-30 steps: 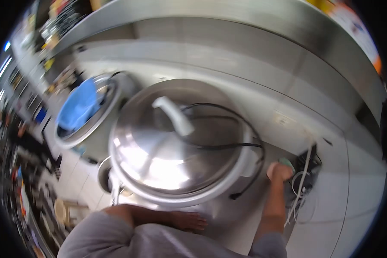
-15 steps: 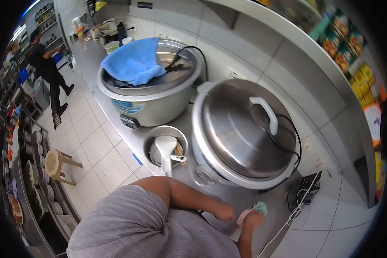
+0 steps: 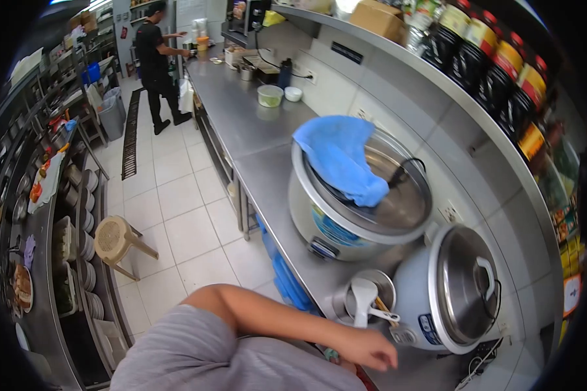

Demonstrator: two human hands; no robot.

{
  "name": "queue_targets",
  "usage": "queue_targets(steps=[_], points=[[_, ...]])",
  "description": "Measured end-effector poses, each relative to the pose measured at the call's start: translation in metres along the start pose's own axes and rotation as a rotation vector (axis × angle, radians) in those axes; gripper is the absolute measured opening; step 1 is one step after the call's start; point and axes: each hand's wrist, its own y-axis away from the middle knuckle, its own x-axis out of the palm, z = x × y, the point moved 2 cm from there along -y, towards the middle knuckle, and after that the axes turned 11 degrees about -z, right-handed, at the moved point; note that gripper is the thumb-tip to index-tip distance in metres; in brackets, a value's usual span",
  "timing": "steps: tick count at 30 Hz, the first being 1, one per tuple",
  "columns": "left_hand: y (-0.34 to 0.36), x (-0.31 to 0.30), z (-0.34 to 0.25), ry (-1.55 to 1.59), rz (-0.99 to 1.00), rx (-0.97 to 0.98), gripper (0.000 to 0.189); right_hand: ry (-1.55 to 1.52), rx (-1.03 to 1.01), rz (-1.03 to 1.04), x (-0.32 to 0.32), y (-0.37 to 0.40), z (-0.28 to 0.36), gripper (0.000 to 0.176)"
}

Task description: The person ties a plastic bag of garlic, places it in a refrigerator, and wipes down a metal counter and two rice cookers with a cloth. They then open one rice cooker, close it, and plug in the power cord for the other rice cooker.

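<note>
My left hand (image 3: 372,350) reaches across in front of the counter, near the lidded rice cooker. Its fingers are loosely bent and slightly apart, with nothing visible in them. My right hand does not show. A small piece of green cloth (image 3: 332,355) peeks out beside my left forearm; what holds it is hidden. Close to my left hand, a steel pot (image 3: 385,287) holds a white rice paddle (image 3: 364,296) and another white-handled utensil (image 3: 383,315). The lidded rice cooker (image 3: 414,293) stands right of the pot. Behind them, a blue cloth (image 3: 342,153) drapes over a larger rice cooker (image 3: 339,234).
A steel counter (image 3: 241,130) runs back along the tiled wall, bearing a green-filled tub (image 3: 270,96) and a white bowl (image 3: 293,94). Dark bottles (image 3: 476,45) line the shelf above. A beige stool (image 3: 116,240) stands on the floor; a person (image 3: 155,65) works farther back.
My view has swung left and up, showing more of the counter and aisle. The right hand, earlier holding a pink and green cloth, has left the view. My left hand has moved away from it.
</note>
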Motion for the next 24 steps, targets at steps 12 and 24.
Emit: queue_targets(steps=[12, 24], points=[[0.341, -0.172, -0.059, 0.175, -1.013, -0.604, 0.028, -0.217, -0.491, -0.293, 0.04, -0.271, 0.358, 0.03], [0.639, -0.376, 0.132, -0.507, -1.425, -1.089, 0.037, -0.267, -0.555, -0.362, 0.101, -0.526, 0.578, 0.052]])
